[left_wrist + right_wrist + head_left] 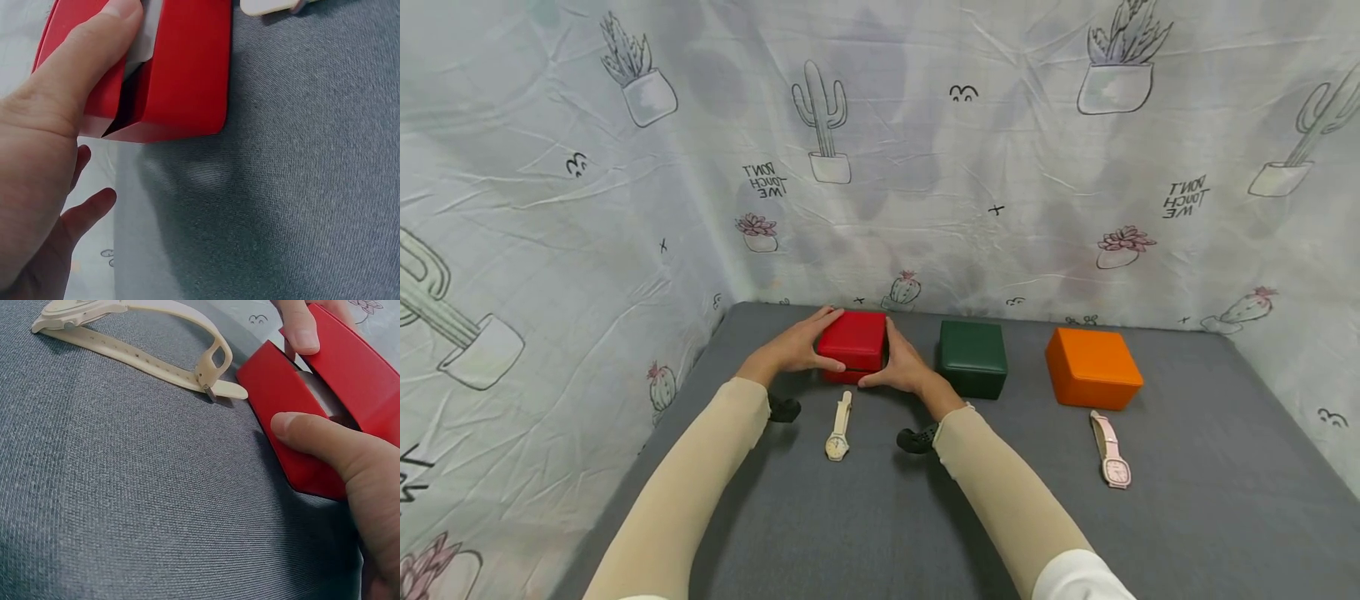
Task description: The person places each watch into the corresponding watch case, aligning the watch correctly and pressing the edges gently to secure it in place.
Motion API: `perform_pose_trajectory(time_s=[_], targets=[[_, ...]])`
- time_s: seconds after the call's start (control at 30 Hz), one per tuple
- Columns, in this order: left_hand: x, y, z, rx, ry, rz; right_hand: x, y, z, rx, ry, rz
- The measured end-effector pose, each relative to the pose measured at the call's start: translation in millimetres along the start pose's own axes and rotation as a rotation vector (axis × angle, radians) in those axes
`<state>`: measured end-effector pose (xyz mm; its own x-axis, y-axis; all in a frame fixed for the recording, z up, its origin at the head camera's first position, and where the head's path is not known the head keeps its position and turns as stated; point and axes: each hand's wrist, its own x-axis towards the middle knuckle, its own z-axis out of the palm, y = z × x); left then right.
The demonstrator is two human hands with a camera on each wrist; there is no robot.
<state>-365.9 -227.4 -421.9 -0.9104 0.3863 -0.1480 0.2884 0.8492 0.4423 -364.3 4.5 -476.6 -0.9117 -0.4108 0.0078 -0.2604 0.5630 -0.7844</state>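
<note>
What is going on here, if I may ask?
A person holds a slightly open red box: the left hand has a thumb on the lid, the right hand one on the base. A cream watch lies in front of it. A green box and an orange box look closed, with a pink watch before the orange one.

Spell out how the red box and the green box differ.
The red box is bright red; the green box is dark green. The red box has its lid partly raised, while the green box looks closed. The left grip and right grip hold the red box; neither holds the green box. Both boxes have rounded corners.
</note>
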Motion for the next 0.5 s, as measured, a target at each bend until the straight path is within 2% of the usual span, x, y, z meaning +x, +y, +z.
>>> perform_pose_trajectory(time_s=[0.2, 0.5], targets=[[-2.4, -2.0, 0.1, -0.025, 0.002, 0.004, 2.0, 1.1, 1.0, 0.010, 0.000, -0.025], [-4.6, -0.2, -0.6, -0.093, 0.040, 0.052, 2.2, -0.7, -1.6, -0.021, 0.003, -0.033]])
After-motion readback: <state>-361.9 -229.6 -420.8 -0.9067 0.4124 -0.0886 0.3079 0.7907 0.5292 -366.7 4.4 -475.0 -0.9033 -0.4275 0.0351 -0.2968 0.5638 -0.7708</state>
